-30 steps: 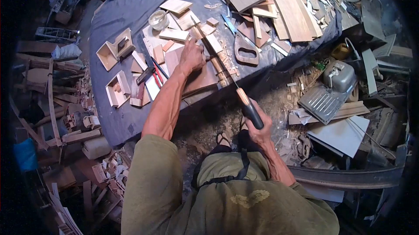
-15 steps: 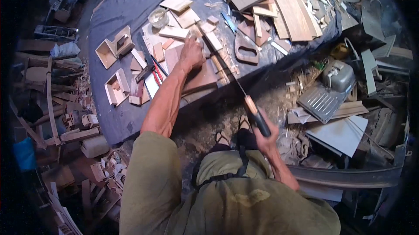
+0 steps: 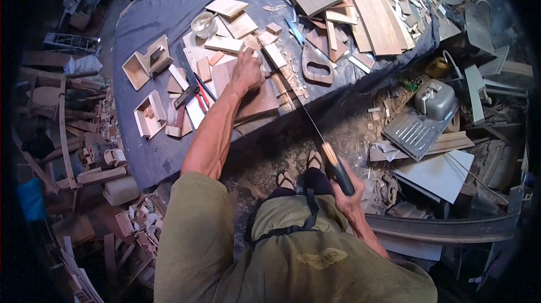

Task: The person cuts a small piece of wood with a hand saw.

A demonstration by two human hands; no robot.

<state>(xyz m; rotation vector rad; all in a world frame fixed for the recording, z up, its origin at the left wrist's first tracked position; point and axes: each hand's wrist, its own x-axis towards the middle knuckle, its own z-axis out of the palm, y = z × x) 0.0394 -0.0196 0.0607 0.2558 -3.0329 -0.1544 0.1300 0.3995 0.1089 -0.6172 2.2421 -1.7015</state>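
Before you, the dark-draped table [image 3: 169, 13] carries small wooden boxes [image 3: 150, 114] along its left edge and a handsaw [image 3: 318, 73] by the near edge — piled boards [image 3: 369, 10] fill its right side.

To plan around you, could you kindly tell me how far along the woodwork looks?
Two boxes look put together. In hand is a saw, held by the right hand, its blade running close beside the left hand; whether any cut is through, I cannot tell. The loose pieces on the table look unjoined, so cutting and joining probably remain.
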